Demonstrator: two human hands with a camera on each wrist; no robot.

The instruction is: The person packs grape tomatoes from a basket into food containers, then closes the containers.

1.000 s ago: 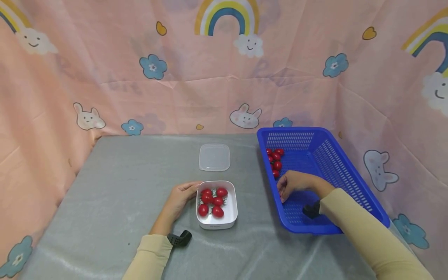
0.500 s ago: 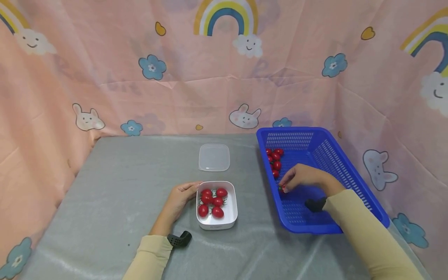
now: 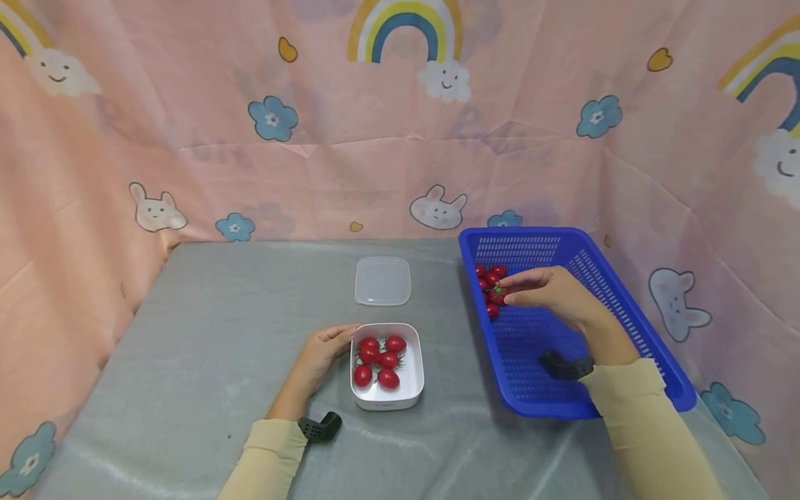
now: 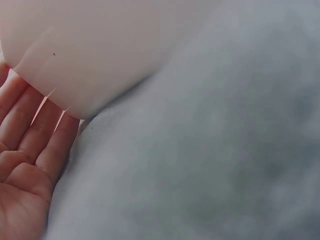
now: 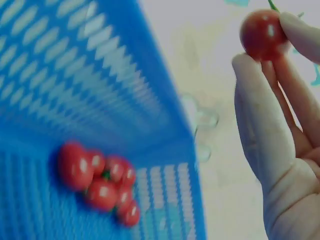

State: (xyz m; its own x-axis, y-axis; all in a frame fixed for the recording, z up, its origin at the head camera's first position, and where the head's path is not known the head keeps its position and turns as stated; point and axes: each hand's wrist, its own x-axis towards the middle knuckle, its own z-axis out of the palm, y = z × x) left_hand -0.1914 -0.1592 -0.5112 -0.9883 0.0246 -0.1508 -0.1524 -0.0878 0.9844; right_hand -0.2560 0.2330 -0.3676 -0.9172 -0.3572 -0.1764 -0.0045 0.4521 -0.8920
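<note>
Several red cherry tomatoes (image 3: 389, 378) with green stems lie in a white square box (image 3: 389, 403). My left hand (image 3: 316, 362) rests at the box's left side; in the left wrist view its nearly straight fingers (image 4: 57, 145) touch the wall of the box. Over the left part of a blue basket (image 3: 531, 392), my right hand (image 3: 553, 295) pinches one cherry tomato (image 3: 498, 296) between thumb and fingertips. The right wrist view shows this held tomato (image 5: 262, 34) raised, its stem turned up. More tomatoes (image 5: 102, 194) sit in a cluster on the basket floor.
A clear square lid (image 3: 383, 281) lies flat behind the box. Grey cloth (image 3: 206, 361) covers the table. The basket's tall slotted walls stand to the right, and a pink printed curtain (image 3: 325, 167) hangs behind.
My right hand has picked a cherry tomato off the basket floor and lifted it, moving farther from me. The left hand and the box have stayed put.
</note>
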